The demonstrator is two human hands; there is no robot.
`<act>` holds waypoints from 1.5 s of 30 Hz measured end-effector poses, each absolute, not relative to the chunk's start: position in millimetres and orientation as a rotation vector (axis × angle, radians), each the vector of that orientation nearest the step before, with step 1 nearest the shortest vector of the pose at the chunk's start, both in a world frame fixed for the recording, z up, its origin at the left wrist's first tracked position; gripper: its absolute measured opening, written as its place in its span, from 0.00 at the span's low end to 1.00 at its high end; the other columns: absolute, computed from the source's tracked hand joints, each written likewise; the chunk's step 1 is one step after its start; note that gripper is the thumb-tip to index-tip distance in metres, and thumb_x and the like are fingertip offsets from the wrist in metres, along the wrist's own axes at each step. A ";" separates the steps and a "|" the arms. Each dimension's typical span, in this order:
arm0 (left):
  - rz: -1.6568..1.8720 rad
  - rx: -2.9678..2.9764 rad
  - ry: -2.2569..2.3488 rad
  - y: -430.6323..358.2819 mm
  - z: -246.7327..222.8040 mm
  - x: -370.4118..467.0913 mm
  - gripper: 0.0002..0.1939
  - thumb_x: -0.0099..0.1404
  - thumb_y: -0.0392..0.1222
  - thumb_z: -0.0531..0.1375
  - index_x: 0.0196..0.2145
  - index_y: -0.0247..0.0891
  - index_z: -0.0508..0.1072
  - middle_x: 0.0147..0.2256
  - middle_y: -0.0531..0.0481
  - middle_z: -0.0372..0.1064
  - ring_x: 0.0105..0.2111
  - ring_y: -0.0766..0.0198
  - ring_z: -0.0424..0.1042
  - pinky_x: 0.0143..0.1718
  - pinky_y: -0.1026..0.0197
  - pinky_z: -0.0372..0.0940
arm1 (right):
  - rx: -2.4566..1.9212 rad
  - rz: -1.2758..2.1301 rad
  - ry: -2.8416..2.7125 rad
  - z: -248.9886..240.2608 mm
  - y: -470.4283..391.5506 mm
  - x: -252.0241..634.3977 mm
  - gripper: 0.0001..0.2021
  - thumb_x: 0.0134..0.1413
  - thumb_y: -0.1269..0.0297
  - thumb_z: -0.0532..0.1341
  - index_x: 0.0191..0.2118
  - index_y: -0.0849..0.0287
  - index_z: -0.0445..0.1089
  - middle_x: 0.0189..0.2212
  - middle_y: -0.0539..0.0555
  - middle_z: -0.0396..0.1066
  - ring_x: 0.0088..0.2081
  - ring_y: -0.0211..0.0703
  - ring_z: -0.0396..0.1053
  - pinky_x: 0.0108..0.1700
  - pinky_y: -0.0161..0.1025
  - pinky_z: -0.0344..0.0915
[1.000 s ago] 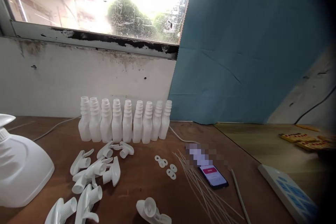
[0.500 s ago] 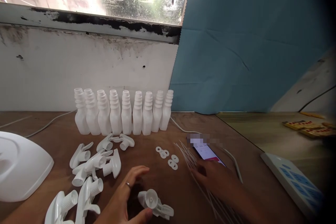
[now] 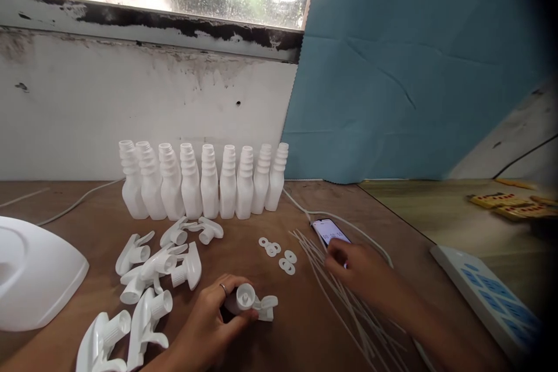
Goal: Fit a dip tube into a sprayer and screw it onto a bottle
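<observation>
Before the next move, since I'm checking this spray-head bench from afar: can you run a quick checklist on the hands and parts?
1. Left hand grips the spray head: ok, fingers closed around it.
2. Right hand free: not ok, it rests over the phone and the thin tubes.
3. Bottles upright in a row by the wall: ok.
4. Washers within reach between the hands: ok, lying loose on the table.
5. Tube already fitted in the held head: cannot tell.
6. Spare spray heads to hand: ok, piled at left.
</observation>
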State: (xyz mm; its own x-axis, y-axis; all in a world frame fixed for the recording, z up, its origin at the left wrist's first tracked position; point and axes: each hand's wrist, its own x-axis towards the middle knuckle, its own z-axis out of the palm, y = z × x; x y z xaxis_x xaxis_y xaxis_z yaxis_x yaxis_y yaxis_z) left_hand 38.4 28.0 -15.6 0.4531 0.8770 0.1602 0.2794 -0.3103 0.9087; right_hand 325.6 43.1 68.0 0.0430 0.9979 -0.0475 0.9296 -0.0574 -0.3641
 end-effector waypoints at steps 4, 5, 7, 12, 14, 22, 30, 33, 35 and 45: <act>0.867 1.779 1.023 32.7 -15.4 41.6 0.10 0.65 0.42 0.63 0.43 0.39 0.72 0.41 0.52 0.68 0.42 0.63 0.67 0.44 0.65 0.59 | -1.465 0.792 -1.768 93.7 44.8 304.0 0.08 0.65 0.65 0.52 0.32 0.58 0.58 0.25 0.47 0.68 0.17 0.37 0.63 0.20 0.34 0.56; 0.876 1.772 1.027 33.2 -15.1 42.2 0.10 0.64 0.42 0.63 0.43 0.39 0.72 0.41 0.51 0.68 0.42 0.63 0.67 0.44 0.64 0.59 | -1.310 0.832 -1.754 97.1 44.6 295.3 0.08 0.66 0.64 0.53 0.33 0.58 0.59 0.25 0.48 0.68 0.19 0.38 0.65 0.21 0.34 0.59; 0.892 1.763 1.024 33.6 -14.8 42.9 0.10 0.64 0.42 0.63 0.42 0.38 0.72 0.41 0.51 0.68 0.41 0.62 0.67 0.43 0.64 0.59 | -1.096 0.826 -1.769 101.0 44.2 276.5 0.05 0.64 0.64 0.56 0.36 0.58 0.61 0.27 0.49 0.69 0.24 0.40 0.69 0.25 0.34 0.64; 0.910 1.736 1.037 33.5 -16.6 43.0 0.09 0.63 0.42 0.64 0.40 0.38 0.72 0.38 0.52 0.68 0.38 0.63 0.67 0.41 0.64 0.59 | -0.849 0.975 -1.764 105.6 42.5 239.7 0.02 0.66 0.67 0.56 0.41 0.58 0.60 0.32 0.50 0.69 0.29 0.39 0.70 0.31 0.35 0.67; 0.908 1.737 1.038 33.4 -16.9 43.0 0.09 0.62 0.41 0.64 0.40 0.37 0.72 0.38 0.52 0.68 0.38 0.63 0.67 0.41 0.64 0.59 | -0.819 0.998 -1.776 106.8 41.5 231.4 0.02 0.66 0.68 0.56 0.41 0.58 0.60 0.33 0.50 0.69 0.29 0.38 0.70 0.29 0.34 0.66; 0.927 1.713 1.039 33.4 -18.4 43.0 0.10 0.61 0.40 0.65 0.41 0.38 0.73 0.39 0.53 0.69 0.39 0.63 0.68 0.41 0.64 0.60 | -0.859 0.894 -1.909 97.7 44.6 218.2 0.02 0.65 0.70 0.55 0.39 0.58 0.60 0.28 0.47 0.66 0.25 0.37 0.68 0.25 0.32 0.61; 0.915 1.733 1.032 33.0 -18.9 41.6 0.10 0.62 0.42 0.65 0.41 0.39 0.73 0.40 0.53 0.69 0.41 0.62 0.67 0.43 0.63 0.59 | -0.856 0.858 -1.937 94.1 47.8 219.2 0.03 0.65 0.71 0.55 0.38 0.58 0.59 0.27 0.46 0.66 0.23 0.36 0.68 0.23 0.30 0.59; 0.913 1.733 1.034 33.1 -16.8 42.0 0.10 0.62 0.42 0.65 0.41 0.39 0.72 0.40 0.53 0.69 0.41 0.62 0.68 0.43 0.63 0.59 | -0.862 0.891 -1.920 95.0 48.0 219.7 0.03 0.65 0.71 0.55 0.38 0.58 0.59 0.26 0.46 0.65 0.23 0.36 0.68 0.23 0.30 0.60; 0.911 1.726 1.040 33.2 -16.2 42.3 0.10 0.62 0.42 0.65 0.41 0.39 0.72 0.40 0.53 0.69 0.41 0.62 0.68 0.43 0.63 0.60 | -0.857 0.891 -1.896 94.8 48.0 219.9 0.03 0.64 0.71 0.55 0.38 0.58 0.59 0.27 0.46 0.65 0.22 0.36 0.68 0.22 0.30 0.60; 0.932 1.732 1.057 33.0 -20.7 41.9 0.11 0.62 0.43 0.66 0.42 0.41 0.73 0.41 0.55 0.69 0.41 0.63 0.67 0.43 0.64 0.59 | -0.914 0.978 -2.064 97.0 51.0 222.8 0.05 0.58 0.77 0.62 0.33 0.62 0.68 0.29 0.47 0.66 0.29 0.36 0.66 0.31 0.31 0.61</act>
